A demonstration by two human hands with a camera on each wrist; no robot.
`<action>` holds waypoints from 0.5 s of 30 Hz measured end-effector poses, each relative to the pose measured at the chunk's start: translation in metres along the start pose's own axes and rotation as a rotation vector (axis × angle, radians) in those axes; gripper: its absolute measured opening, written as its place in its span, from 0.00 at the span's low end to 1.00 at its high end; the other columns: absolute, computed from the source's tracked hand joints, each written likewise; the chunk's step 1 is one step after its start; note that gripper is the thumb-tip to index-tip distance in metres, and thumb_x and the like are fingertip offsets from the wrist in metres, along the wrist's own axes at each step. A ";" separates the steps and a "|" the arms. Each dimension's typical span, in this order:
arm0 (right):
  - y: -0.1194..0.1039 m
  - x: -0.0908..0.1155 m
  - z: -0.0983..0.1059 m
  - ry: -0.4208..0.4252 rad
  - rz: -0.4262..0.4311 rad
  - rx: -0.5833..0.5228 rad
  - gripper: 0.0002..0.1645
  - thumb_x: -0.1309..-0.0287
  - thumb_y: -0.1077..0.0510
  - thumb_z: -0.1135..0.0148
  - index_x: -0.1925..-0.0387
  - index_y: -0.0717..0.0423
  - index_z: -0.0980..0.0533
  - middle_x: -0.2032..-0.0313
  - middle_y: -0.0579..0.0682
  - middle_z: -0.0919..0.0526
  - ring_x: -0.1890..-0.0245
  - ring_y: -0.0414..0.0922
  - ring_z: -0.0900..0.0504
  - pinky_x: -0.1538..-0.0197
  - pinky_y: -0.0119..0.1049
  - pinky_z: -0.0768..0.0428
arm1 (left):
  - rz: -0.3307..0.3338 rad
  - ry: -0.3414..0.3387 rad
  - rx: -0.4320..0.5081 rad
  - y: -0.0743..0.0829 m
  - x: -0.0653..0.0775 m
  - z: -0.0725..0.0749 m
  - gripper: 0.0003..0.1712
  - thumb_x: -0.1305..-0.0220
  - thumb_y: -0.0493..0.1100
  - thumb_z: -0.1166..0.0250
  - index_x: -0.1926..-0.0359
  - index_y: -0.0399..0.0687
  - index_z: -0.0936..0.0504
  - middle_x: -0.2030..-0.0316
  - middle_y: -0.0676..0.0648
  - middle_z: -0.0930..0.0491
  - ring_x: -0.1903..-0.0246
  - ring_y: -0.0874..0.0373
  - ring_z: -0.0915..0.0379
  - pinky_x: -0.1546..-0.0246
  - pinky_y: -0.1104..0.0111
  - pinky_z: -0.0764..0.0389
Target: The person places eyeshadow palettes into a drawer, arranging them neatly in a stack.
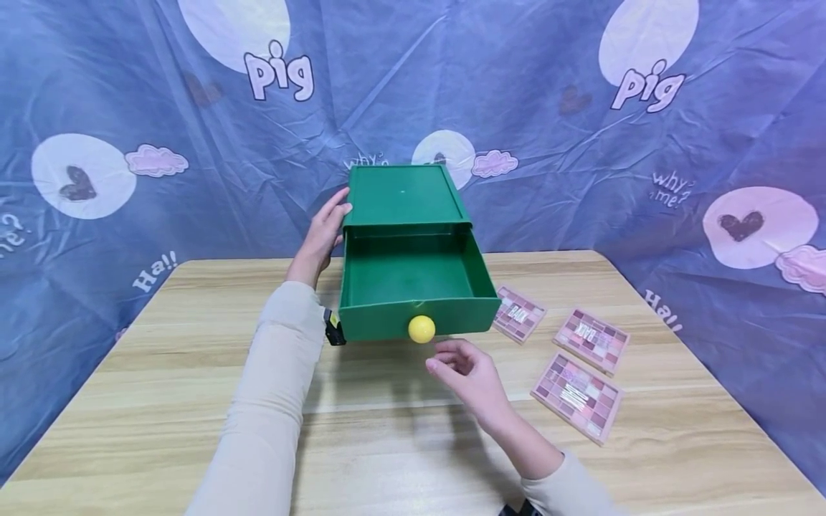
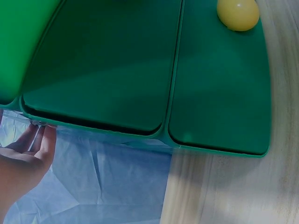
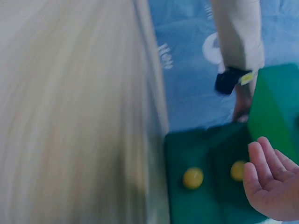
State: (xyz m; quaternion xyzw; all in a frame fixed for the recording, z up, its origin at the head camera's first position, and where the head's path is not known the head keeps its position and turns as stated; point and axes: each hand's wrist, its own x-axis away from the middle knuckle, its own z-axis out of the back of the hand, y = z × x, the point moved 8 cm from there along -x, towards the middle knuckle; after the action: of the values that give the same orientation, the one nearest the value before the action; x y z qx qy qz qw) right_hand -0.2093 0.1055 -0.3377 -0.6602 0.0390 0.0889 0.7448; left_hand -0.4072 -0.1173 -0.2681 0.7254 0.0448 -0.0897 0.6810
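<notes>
A green drawer cabinet (image 1: 400, 193) stands on the table, its top drawer (image 1: 419, 319) pulled out and nothing visible inside. On the drawer's front sits a round yellow knob (image 1: 421, 329). My left hand (image 1: 323, 233) rests against the cabinet's left side near the top, its fingers (image 2: 44, 144) fairly straight in the left wrist view. Just below and right of the knob is my right hand (image 1: 474, 380), fingers loosely bent, apart from the knob and holding nothing. Lower drawer fronts with yellow knobs (image 3: 193, 178) show in the right wrist view.
Three eyeshadow palettes lie right of the cabinet: one partly behind the drawer (image 1: 518, 314), one farther right (image 1: 591, 341), one nearer (image 1: 578, 395). A blue printed cloth (image 1: 548, 143) hangs behind the wooden table (image 1: 193, 373). A dark band (image 3: 229, 80) circles the left wrist.
</notes>
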 end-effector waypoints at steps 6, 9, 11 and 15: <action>0.011 -0.003 0.031 -0.023 0.039 0.169 0.18 0.56 0.65 0.38 0.60 0.66 0.28 0.67 0.58 0.23 0.66 0.45 0.24 0.61 0.34 0.28 | -0.002 -0.012 -0.007 0.001 0.003 -0.001 0.28 0.41 0.49 0.50 0.38 0.60 0.40 0.43 0.49 0.40 0.47 0.57 0.43 0.49 0.55 0.43; 0.012 -0.005 0.046 -0.012 0.076 0.224 0.19 0.56 0.64 0.38 0.59 0.67 0.29 0.66 0.59 0.23 0.65 0.47 0.25 0.60 0.35 0.28 | -0.006 -0.012 -0.002 0.002 0.003 -0.001 0.28 0.41 0.49 0.49 0.39 0.60 0.39 0.43 0.49 0.40 0.47 0.57 0.42 0.49 0.55 0.43; 0.013 -0.007 0.054 -0.007 0.088 0.266 0.20 0.56 0.63 0.37 0.59 0.66 0.29 0.65 0.57 0.23 0.64 0.48 0.25 0.59 0.36 0.28 | -0.006 -0.011 0.006 0.002 0.002 0.000 0.27 0.42 0.49 0.49 0.39 0.61 0.39 0.44 0.48 0.39 0.48 0.57 0.41 0.49 0.55 0.43; 0.015 -0.011 0.065 -0.015 0.109 0.367 0.22 0.56 0.60 0.36 0.57 0.65 0.29 0.64 0.55 0.23 0.62 0.49 0.26 0.58 0.42 0.29 | -0.007 -0.009 0.024 0.002 0.002 0.000 0.27 0.41 0.48 0.49 0.39 0.60 0.39 0.45 0.47 0.38 0.49 0.56 0.40 0.49 0.56 0.42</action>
State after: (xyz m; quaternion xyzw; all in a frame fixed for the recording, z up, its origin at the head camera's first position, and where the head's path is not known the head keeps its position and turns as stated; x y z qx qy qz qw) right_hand -0.2264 0.1706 -0.3421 -0.5097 0.0845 0.1255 0.8469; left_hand -0.4053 -0.1175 -0.2665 0.7329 0.0432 -0.0959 0.6722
